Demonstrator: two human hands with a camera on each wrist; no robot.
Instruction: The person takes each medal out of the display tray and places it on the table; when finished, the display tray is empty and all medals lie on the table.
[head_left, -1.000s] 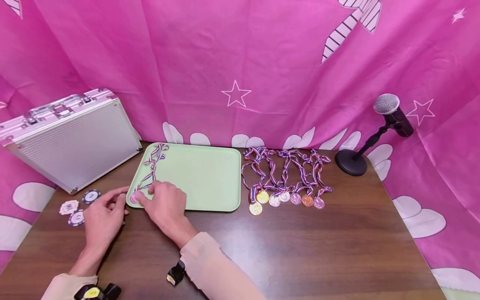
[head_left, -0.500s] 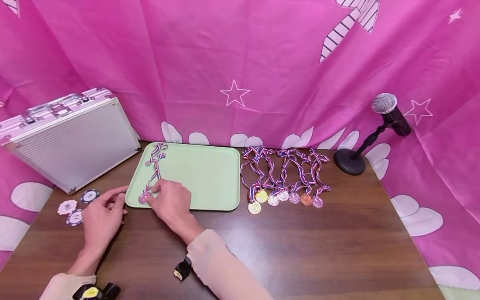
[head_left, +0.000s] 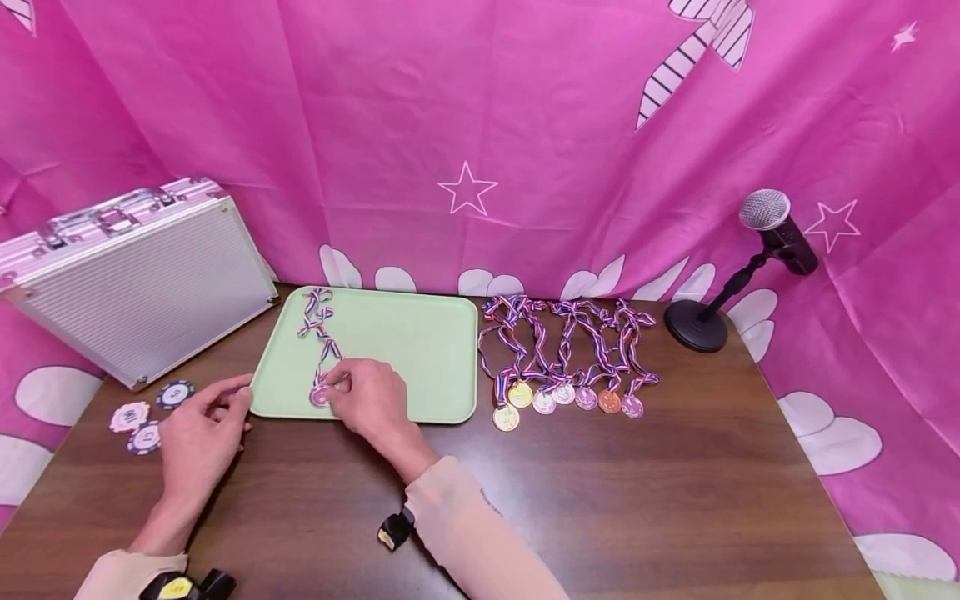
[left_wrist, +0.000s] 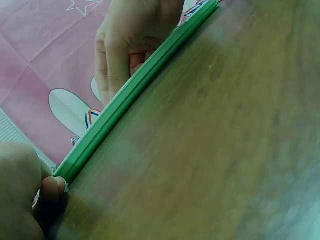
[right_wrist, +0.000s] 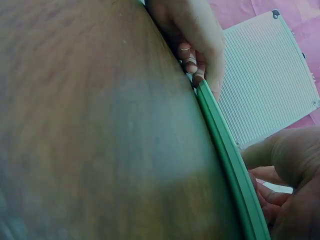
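A medal (head_left: 320, 395) with a striped ribbon (head_left: 330, 348) lies on the left part of the light green tray (head_left: 420, 350). Its ribbon stretches up towards the tray's far edge. My right hand (head_left: 371, 400) pinches the medal's right side with thumb and fingertips, low over the tray's front part. At the tray's front left corner, my left hand (head_left: 201, 433) grips the rim between thumb and fingers. The left wrist view shows that hand (left_wrist: 22, 190) at the rim's end. In the right wrist view, the fingers of my right hand (right_wrist: 295, 175) sit behind the green rim (right_wrist: 230, 155).
Several medals (head_left: 506, 417) with tangled ribbons lie right of the tray. Poker chips (head_left: 130, 416) are beside my left hand. A silver case (head_left: 150, 292) stands at the back left, a microphone (head_left: 780, 229) on a stand at the back right. A pink curtain (head_left: 390, 167) hangs behind.
My right hand has slid rightward along the tray's front, drawing the medal and the lower ribbon with it away from the left corner. The left hand has stayed at the corner.
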